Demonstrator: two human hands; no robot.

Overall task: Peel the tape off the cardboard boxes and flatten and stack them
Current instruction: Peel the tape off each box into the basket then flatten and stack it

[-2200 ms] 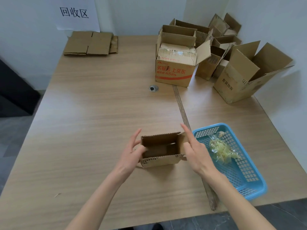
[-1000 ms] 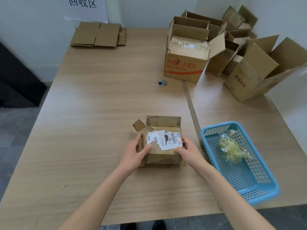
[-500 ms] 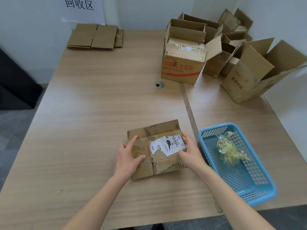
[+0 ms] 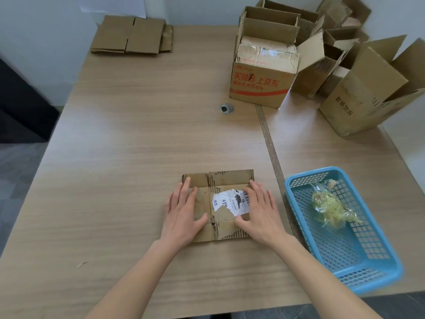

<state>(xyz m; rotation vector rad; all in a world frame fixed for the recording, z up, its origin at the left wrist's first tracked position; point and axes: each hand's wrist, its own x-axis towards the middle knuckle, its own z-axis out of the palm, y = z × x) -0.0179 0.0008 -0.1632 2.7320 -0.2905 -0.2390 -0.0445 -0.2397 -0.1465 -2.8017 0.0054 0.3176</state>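
Flattened box (image 4: 220, 223) lies on worktop (image 4: 138, 146), just left of blue basket (image 4: 368, 272). Left hand (image 4: 181, 215) and right hand (image 4: 261, 211) press flat on it.

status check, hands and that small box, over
Left hand and right hand open, pressing flat. Small box flattened on the table, not yet on the flat stack. Nothing in the way.

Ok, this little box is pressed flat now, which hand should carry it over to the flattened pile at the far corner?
Probably the left hand. It presses the flat box on the side nearer the pile, which lies far left. The right hand would have to cross over.
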